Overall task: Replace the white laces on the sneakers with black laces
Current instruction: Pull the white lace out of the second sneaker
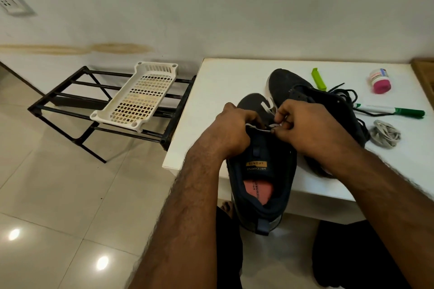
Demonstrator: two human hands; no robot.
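A dark sneaker point(261, 178) with a pink insole hangs half over the near edge of the white table point(225, 82), heel toward me. My left hand point(232, 129) grips its tongue and upper. My right hand point(310, 124) pinches a white lace point(267, 108) at the eyelets. The second dark sneaker point(286, 82) lies behind my right hand, toe pointing away. Loose black laces point(347, 94) trail beside it. A bundle of removed whitish lace point(385, 134) lies to the right.
On the table are a green clip point(318, 78), a green-and-white marker point(389, 109) and a small pink-capped jar point(380, 81). A black metal rack point(70, 105) carrying a white plastic tray point(138, 96) stands on the tiled floor at left.
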